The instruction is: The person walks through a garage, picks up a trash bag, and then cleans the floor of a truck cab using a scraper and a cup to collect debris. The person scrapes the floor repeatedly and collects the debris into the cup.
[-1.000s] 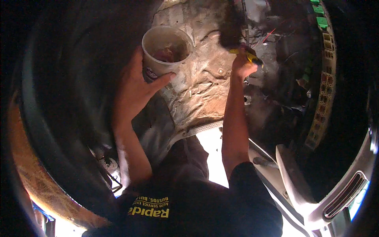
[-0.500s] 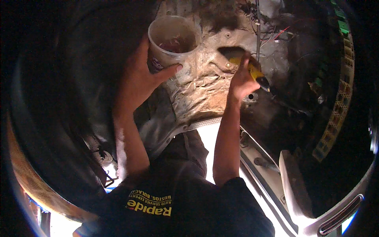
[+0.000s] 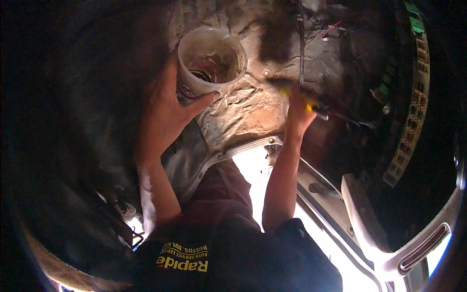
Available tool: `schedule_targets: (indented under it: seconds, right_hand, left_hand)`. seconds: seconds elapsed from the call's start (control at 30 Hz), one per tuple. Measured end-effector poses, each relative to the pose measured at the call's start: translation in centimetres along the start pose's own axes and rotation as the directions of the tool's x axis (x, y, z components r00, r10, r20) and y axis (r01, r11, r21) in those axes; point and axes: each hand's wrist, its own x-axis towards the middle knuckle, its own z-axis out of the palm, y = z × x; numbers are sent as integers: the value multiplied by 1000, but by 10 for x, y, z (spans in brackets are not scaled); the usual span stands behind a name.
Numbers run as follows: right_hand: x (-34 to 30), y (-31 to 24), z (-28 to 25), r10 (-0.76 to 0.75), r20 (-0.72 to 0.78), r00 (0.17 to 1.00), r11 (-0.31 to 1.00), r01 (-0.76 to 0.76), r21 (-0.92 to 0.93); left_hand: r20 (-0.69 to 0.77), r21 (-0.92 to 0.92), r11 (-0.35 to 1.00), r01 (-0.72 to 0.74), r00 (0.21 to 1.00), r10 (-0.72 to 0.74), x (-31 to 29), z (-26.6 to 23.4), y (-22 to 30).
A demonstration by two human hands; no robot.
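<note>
My left hand [image 3: 171,108] is closed around the side of a cloudy plastic tub [image 3: 212,61], its thumb near the rim. The tub is tilted so that its inside shows, with dark and reddish matter low down, too dim to name. To the right, my right hand [image 3: 299,115] is wrapped around a tool with a yellow-and-black handle [image 3: 311,103]. The tool's far end is dark and blurred, so its kind is unclear. It is over the crumpled, dirty floor panel [image 3: 248,114] of a vehicle; I cannot tell whether it touches.
A dark cable [image 3: 301,48] runs down the panel, with a red wire [image 3: 332,28] beside it. At the right curves a strip with many small cells [image 3: 417,104]. A metal door sill [image 3: 253,144] and pale trim [image 3: 357,214] lie nearer me. The left side is deep in shadow.
The view has shifted slightly. My right hand and the tool sit a little lower and appear blurred. The tub's mouth faces me more, showing more of its inside. Both hands keep their hold.
</note>
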Motion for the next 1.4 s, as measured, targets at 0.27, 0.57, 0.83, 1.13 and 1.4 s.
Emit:
schedule_targets:
  seconds: [0.27,0.57,0.83,1.13,1.4]
  right_hand:
    - [79,9,53,-159,-146,976,969,125,-215]
    - [21,-9,-25,34,145,989,696,80,-713]
    - [70,-29,-27,-207,-52,977,977,204,-58]
    - [29,15,-31,-205,198,958,933,253,-257]
    - [-39,-21,-93,2,229,973,656,172,-735]
  left_hand:
    - [4,10,999,-33,999,33,-2,3,1]
    - [54,87,996,-7,999,3,1,8,-3]
    - [46,128,992,-4,999,-2,3,9,-2]
    - [54,10,1000,8,999,-8,4,12,-9]
    - [82,16,1000,-7,997,6,7,8,-5]
